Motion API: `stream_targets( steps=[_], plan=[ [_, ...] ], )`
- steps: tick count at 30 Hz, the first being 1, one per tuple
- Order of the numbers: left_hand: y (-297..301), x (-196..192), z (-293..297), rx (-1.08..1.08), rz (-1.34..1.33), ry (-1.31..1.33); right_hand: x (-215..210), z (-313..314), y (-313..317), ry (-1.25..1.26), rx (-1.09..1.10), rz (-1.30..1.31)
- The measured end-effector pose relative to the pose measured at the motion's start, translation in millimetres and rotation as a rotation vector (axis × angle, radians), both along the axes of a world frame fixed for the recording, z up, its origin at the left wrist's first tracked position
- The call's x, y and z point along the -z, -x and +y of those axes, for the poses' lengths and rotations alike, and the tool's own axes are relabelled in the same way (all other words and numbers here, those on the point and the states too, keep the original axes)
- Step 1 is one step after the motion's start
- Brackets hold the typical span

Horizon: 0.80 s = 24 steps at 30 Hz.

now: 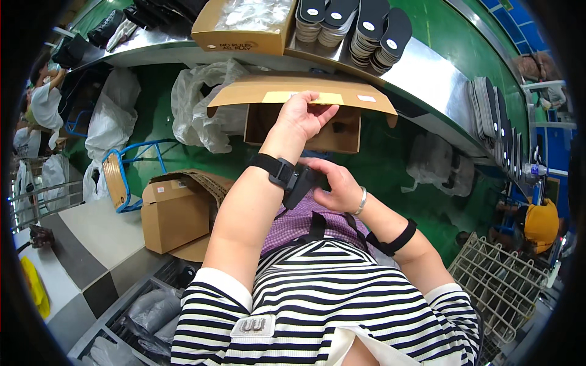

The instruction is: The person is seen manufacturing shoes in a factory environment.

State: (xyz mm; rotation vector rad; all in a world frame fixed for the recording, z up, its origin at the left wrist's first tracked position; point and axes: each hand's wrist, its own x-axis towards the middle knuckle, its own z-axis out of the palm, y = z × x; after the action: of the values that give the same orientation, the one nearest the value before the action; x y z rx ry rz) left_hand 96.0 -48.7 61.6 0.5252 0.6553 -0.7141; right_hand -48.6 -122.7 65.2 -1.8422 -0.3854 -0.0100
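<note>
Head view: the left hand (301, 119) had thumb and fingers bent round the near edge of a cardboard panel (241, 96), seeming to pinch it at its yellow strip (274, 97); the right hand (343, 188) curled beside the black device (299, 190) at the left wrist, thumb and forefinger apart, though I could not tell whether it gripped that device; the panel lay out ahead, above a brown box (348, 139), along the steel bench (421, 72). It looked light and fairly stiff, liable to bow or crease, hardly slippery; both ends of the long edge seemed the surest hold. The bench bore stacked dark insoles (370, 27) and a carton (238, 44) of clear plastic; beyond lay green floor (390, 161), a blue-framed chair (115, 180) and a wire cart (500, 283).
</note>
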Motion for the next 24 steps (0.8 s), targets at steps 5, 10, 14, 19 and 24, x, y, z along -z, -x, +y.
stream_targets(
  steps=[5, 10, 14, 19, 24],
  plan=[
    [3.6, 8.2, 5.0, 0.092, -0.043, 0.04, -14.6, 0.9, -15.9, 0.282, -0.077, -0.131],
    [11.8, 6.4, 9.6, 0.176, -0.099, 0.01, -23.4, -7.2, -30.1, 0.345, -0.241, -0.103],
    [17.2, 3.0, 12.1, 0.166, -0.128, -0.026, -20.2, -11.1, -43.0, 0.334, -0.408, -0.122],
    [12.8, 6.9, 16.5, 0.174, -0.098, -0.022, -23.2, -8.4, -40.5, 0.146, -0.455, 0.216],
    [20.3, 12.8, 14.1, 0.223, -0.124, 0.006, -25.0, -11.5, -41.7, 0.5, -0.554, -0.185]
  ],
)
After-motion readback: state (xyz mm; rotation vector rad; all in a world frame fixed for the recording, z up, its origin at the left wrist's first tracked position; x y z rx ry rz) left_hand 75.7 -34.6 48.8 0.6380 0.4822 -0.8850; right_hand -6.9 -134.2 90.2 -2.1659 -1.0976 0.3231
